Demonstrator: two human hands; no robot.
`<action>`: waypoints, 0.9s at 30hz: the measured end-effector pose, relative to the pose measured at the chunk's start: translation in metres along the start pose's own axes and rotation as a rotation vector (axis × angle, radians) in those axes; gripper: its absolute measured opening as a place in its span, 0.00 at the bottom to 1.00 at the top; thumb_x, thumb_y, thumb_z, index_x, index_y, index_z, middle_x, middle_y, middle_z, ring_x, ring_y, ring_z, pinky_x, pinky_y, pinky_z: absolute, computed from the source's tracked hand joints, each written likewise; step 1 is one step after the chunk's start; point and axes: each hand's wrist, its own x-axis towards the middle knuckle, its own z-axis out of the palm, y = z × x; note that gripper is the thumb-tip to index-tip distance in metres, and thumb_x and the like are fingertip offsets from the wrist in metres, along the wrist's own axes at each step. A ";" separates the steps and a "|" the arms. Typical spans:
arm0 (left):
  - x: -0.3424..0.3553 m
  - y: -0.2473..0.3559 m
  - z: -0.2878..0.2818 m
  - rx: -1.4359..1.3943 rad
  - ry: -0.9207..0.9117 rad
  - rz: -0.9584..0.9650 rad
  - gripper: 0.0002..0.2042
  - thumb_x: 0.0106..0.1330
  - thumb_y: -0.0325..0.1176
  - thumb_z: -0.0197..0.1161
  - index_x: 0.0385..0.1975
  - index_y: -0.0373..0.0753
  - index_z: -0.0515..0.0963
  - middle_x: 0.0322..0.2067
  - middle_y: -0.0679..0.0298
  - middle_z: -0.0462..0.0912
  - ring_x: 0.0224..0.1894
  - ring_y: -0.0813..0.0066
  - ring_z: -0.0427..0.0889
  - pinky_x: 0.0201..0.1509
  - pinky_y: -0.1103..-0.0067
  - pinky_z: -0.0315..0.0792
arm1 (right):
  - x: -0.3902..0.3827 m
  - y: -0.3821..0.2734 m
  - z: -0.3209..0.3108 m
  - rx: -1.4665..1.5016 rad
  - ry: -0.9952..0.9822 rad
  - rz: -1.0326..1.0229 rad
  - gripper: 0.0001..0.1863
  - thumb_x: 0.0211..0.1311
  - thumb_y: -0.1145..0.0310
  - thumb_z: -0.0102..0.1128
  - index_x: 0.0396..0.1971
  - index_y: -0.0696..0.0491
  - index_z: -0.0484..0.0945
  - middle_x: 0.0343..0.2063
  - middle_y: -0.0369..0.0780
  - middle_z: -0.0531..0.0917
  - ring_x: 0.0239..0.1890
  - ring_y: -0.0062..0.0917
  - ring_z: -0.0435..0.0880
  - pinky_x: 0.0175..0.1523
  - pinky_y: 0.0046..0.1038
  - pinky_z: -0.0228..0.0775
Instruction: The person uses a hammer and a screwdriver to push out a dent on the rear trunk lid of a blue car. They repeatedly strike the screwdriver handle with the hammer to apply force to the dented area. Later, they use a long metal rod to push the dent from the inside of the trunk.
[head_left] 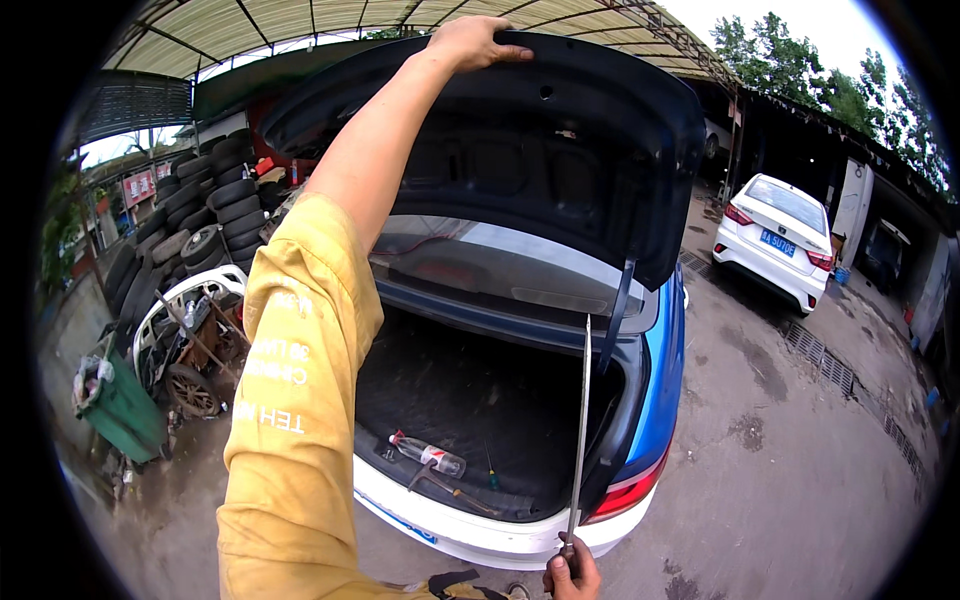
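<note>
Lid underside (540,170) blk; bar (581,430) gry; sleeve (300,480) yel w/ wht lettering (285,421); car flank (662,370) blu; taillight (628,493) red.

White car (772,245), stacked tires (236,193)

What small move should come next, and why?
Probably tilt the long, thin grey metal bar toward the raised black trunk lid: the left hand holds the lid's edge, while the right hand grips the bar's lower end, tip up.
</note>
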 end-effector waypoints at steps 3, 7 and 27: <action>-0.001 0.000 0.005 0.001 0.055 0.013 0.42 0.52 0.74 0.60 0.58 0.47 0.77 0.50 0.51 0.83 0.56 0.50 0.79 0.60 0.64 0.72 | 0.011 -0.006 -0.002 0.051 0.024 0.087 0.21 0.70 0.71 0.56 0.61 0.58 0.71 0.27 0.31 0.74 0.21 0.12 0.70 0.25 0.17 0.63; -0.015 0.002 0.006 0.014 0.168 -0.006 0.39 0.55 0.74 0.56 0.53 0.46 0.81 0.45 0.50 0.85 0.52 0.50 0.81 0.56 0.64 0.74 | 0.043 -0.011 -0.005 0.029 -0.074 0.023 0.21 0.70 0.71 0.57 0.61 0.58 0.71 0.25 0.30 0.73 0.21 0.11 0.69 0.25 0.17 0.62; -0.220 0.032 -0.072 0.029 0.265 0.236 0.19 0.63 0.51 0.64 0.49 0.48 0.82 0.43 0.69 0.83 0.46 0.65 0.79 0.51 0.67 0.68 | 0.004 -0.132 0.026 -0.098 -0.078 -0.251 0.22 0.71 0.66 0.55 0.56 0.67 0.71 0.21 0.36 0.78 0.22 0.16 0.76 0.29 0.20 0.66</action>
